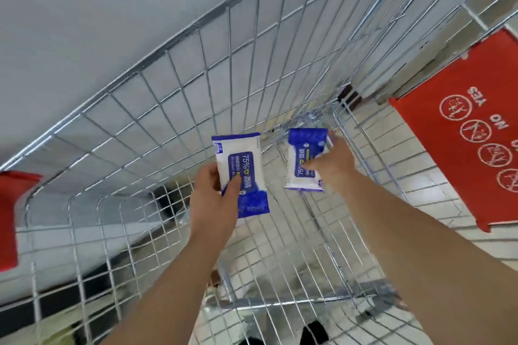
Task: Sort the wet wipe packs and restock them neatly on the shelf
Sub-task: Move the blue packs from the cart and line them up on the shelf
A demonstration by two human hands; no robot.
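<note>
Cart basket [140,72], wire mesh. Left hand [214,193] grips 75% alcohol wipe pack [242,165], thumb across front. Right hand [335,166] pinches second pack [302,154] alongside, packs apart.

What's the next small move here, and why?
Probably lift both hands straight up out of the shopping cart. The left hand already grips one wet wipe pack with its thumb across the front, the right hand pinches a second pack, and both are low inside the cart's wire walls. No shelf is in view, so clearing the walls likely comes first.
</note>
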